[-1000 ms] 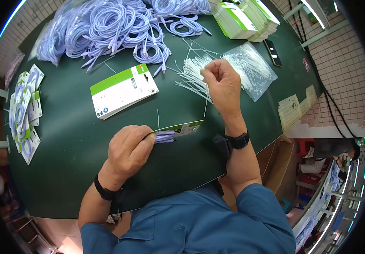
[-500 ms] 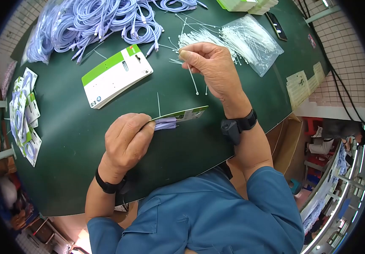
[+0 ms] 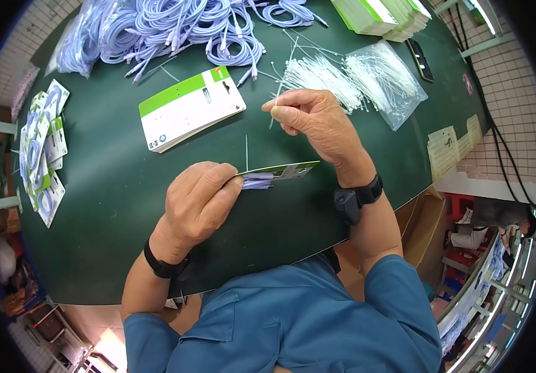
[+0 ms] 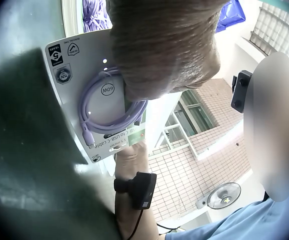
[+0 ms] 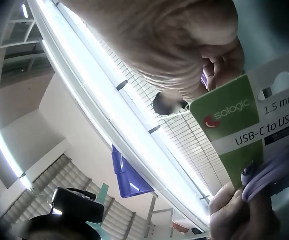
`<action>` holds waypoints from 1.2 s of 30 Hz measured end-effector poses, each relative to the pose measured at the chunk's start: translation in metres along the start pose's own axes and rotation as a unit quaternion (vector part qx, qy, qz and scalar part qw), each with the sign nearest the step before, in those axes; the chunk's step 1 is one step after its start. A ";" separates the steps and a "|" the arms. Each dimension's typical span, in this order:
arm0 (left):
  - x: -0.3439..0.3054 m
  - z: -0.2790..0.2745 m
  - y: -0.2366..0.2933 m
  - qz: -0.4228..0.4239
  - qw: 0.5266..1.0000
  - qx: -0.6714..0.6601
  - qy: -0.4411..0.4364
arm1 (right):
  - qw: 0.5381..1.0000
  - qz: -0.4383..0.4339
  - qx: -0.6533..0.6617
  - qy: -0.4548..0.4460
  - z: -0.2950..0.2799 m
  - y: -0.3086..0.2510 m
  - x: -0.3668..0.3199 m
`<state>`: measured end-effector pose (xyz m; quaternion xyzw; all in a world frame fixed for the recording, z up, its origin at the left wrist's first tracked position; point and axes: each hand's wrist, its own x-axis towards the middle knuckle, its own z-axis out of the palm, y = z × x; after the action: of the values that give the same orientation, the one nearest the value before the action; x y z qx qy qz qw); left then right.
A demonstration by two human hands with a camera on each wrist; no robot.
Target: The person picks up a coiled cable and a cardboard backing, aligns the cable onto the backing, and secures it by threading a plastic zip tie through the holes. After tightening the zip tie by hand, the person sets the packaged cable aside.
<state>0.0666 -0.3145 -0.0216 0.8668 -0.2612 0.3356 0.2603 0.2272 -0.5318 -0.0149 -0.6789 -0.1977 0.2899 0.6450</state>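
My left hand (image 3: 199,202) grips one end of a white-and-green packaging card (image 3: 296,171), tilted nearly edge-on in the head view. A coiled lilac USB-C cable (image 3: 257,181) lies against its near face. The left wrist view shows that coil (image 4: 84,107) on the printed card. A thin white cable tie (image 3: 247,152) sticks out from the card's far side. Just beyond the card, my right hand (image 3: 317,124) pinches another cable tie (image 3: 272,123) between thumb and forefinger. In the right wrist view, the card's green corner (image 5: 229,115) is close by.
Loose cable ties (image 3: 317,78) lie beside a clear bag of ties (image 3: 398,102). A stack of flat cards (image 3: 190,112) sits mid-table. Lilac cables (image 3: 175,28) are heaped behind. Finished cable cards (image 3: 44,143) pile at left; more card stacks (image 3: 373,15) and a phone (image 3: 420,59) stand back right.
My right hand has moved left, away from the loose ties and closer to the card, carrying a cable tie. My left hand keeps its grip on the card and cable.
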 end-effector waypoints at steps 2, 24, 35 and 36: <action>-0.002 0.001 -0.001 0.008 1.000 -0.002 0.006 | 1.000 -0.006 -0.007 -0.024 0.001 0.002 0.002; 0.000 0.004 -0.003 0.002 1.000 0.000 -0.004 | 0.980 0.105 0.019 -0.166 0.029 0.003 0.015; 0.002 -0.001 0.000 -0.015 0.999 -0.018 -0.030 | 0.971 0.134 0.061 -0.188 0.033 0.010 0.016; 0.002 -0.001 0.000 -0.015 0.999 -0.018 -0.030 | 0.971 0.133 0.056 -0.192 0.033 0.009 0.016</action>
<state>0.0675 -0.3140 -0.0196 0.8755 -0.2620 0.3011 0.2726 0.2165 -0.4973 -0.0263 -0.5937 -0.2093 0.5083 0.5877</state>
